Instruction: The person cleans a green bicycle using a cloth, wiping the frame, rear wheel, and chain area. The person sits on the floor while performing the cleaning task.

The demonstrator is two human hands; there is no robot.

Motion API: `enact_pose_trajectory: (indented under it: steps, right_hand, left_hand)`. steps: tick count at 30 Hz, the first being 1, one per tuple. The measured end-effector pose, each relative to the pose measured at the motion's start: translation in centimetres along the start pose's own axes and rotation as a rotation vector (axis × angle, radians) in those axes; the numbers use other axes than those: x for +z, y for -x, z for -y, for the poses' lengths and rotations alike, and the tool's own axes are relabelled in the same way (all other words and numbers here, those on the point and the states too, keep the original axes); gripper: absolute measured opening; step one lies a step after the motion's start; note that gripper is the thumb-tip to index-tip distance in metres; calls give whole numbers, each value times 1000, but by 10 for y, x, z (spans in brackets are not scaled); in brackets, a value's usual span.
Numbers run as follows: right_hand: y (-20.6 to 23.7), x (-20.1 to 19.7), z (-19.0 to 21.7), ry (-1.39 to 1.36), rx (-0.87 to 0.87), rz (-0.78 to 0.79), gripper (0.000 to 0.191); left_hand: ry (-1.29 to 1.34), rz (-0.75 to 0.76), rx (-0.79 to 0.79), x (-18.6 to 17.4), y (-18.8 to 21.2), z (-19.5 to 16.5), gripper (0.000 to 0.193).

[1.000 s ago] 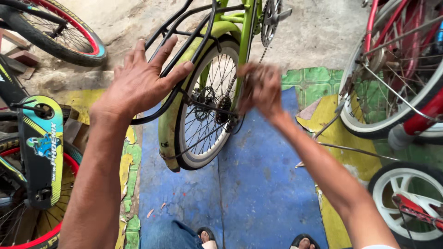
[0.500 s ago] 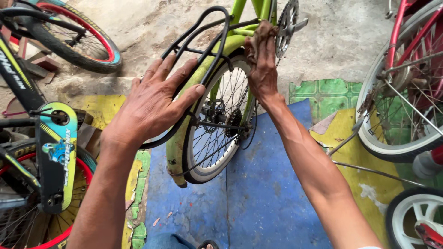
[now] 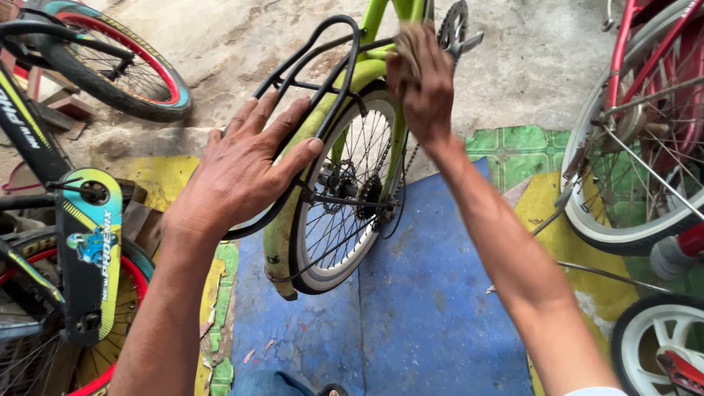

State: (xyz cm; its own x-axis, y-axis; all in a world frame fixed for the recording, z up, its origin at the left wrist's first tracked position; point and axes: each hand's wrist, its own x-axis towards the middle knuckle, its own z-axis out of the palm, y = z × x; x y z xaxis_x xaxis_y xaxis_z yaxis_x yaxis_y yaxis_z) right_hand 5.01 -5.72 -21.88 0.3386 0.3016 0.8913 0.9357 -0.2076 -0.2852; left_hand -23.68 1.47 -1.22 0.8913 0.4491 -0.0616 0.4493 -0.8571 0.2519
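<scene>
The person's left hand (image 3: 246, 165) lay flat, fingers spread, on the black rear rack (image 3: 312, 70) of the upturned green bicycle (image 3: 367, 73), steadying it. The right hand (image 3: 422, 81) was closed on a brown rag (image 3: 414, 44) pressed to the green frame beside the chainring (image 3: 452, 28); the fender (image 3: 282, 238) looked grimy, so wiping seemed unfinished. No containers showed, only other bicycles around

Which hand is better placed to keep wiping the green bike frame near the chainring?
The right hand, probably: it presses a brownish rag against the green frame beside the chainring. The left hand lies flat on the black rear rack, farther away.
</scene>
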Motion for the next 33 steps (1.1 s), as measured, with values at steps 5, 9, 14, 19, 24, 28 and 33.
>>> enact_pose_trajectory:
  steps: [5,9,14,19,24,28,33]
  right_hand:
    - [-25,19,15,-336,47,242,40]
    - [-21,10,19,-429,8,240,52]
    - [-36,13,-1,-302,-80,253,48]
    - [-60,-4,2,-375,138,346,25]
    - [-70,-52,60,-522,-26,392,22]
    - [-73,-96,85,-655,3,503,33]
    - [-78,-118,58,-389,347,677,17]
  left_hand:
    - [11,24,-8,-2,-3,-1,72]
    - [-12,44,4,-6,-7,-1,72]
    - [21,30,-25,-15,-7,4,73]
    - [17,56,-83,-11,-11,-7,74]
    - [94,-27,-107,-1,-7,-15,70]
    - [56,-19,-170,-3,-6,-19,69]
    - [-24,-78,-212,-1,-5,-35,68]
